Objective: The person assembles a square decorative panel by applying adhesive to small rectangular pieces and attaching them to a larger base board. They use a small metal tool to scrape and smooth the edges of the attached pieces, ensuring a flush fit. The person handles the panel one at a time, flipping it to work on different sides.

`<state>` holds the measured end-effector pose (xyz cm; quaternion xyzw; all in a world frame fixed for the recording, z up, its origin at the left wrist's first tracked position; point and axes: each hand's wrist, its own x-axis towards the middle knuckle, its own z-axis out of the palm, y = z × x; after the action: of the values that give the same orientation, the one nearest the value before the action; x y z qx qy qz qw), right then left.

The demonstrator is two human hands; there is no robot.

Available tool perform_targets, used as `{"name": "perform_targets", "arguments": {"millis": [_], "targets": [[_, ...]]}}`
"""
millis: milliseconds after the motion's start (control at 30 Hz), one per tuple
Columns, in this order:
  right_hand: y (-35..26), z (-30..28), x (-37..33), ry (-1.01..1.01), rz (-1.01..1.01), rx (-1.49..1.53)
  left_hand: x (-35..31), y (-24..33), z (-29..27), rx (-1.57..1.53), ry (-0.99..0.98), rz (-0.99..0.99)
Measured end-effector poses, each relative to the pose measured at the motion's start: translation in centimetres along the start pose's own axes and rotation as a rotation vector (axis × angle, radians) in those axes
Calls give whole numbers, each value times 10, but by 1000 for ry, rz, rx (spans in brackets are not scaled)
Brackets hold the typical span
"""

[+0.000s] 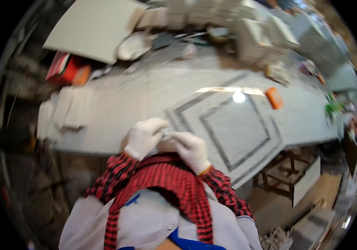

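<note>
Stack of thin off-white rectangular slabs (73, 107) at left end of long pale worktop (118, 112); red-and-orange carton (66, 71) behind. Next, white-gloved left hand (145, 135), fingers curled, thumb and forefinger closed on small whitish piece (164, 132) at worktop's near edge. White-gloved right hand (191, 150) meeting it from other side, fingers bent, fingertips pinching same piece. Blurred; shape and material impossible to tell. Probably light, best taken by its ends; stiff or soft, cannot tell. Thick glove tips likely clumsy on something so small.

Rightward, just beside right hand, broad flat white panel with nested dark-grey bands (237, 133); glossy with glare, probably stiff. Bright orange rounded block (274, 98) near panel's far right side, in the way of a grip there. Below, brown wooden frame (279, 180), crowding space under near edge. Far right, crumpled green item (333, 107), too blurred to identify.
</note>
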<state>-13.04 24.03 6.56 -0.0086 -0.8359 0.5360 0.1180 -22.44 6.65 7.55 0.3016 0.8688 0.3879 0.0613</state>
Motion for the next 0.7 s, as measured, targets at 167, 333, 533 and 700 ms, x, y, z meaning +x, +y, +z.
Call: {"name": "perform_targets", "arguments": {"millis": [167, 333, 533, 700], "targets": [[4, 17, -9, -42, 91, -51, -20, -27, 7, 43, 57, -45], [8, 15, -4, -115, 102, -102, -20, -32, 9, 87, 148, -29], [7, 14, 2, -128, 91, -125, -4, -38, 2, 142, 174, -26], [1, 2, 1, -67, 172, -111, 17, -68, -11, 258, 294, 58]]}}
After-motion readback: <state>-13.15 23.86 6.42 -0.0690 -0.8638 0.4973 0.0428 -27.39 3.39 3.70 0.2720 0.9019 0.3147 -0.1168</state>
